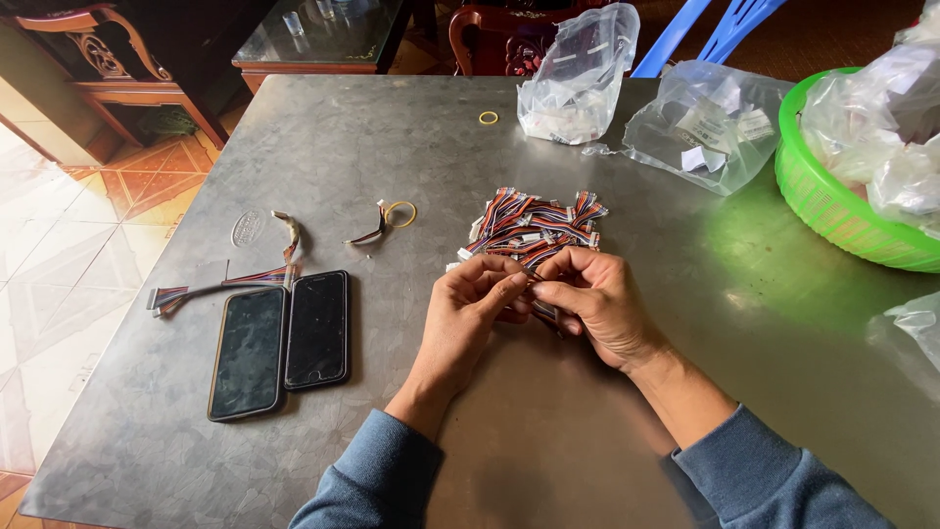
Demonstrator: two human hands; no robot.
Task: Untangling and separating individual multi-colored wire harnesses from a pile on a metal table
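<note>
My left hand (470, 304) and my right hand (592, 299) meet at the middle of a grey metal table (392, 147). Both pinch a short multicoloured wire cable (534, 279) between their fingertips; most of it is hidden by the fingers. Just beyond the hands lies a pile of the same small wire cables with white connectors (534, 227).
Two dark phones (279, 348) lie side by side at the left, with loose cables (220, 286), another short cable (289, 233) and a yellow rubber band (399, 214) beyond them. Clear plastic bags (578, 78) stand at the back. A green basket (832, 211) with bags sits at the right.
</note>
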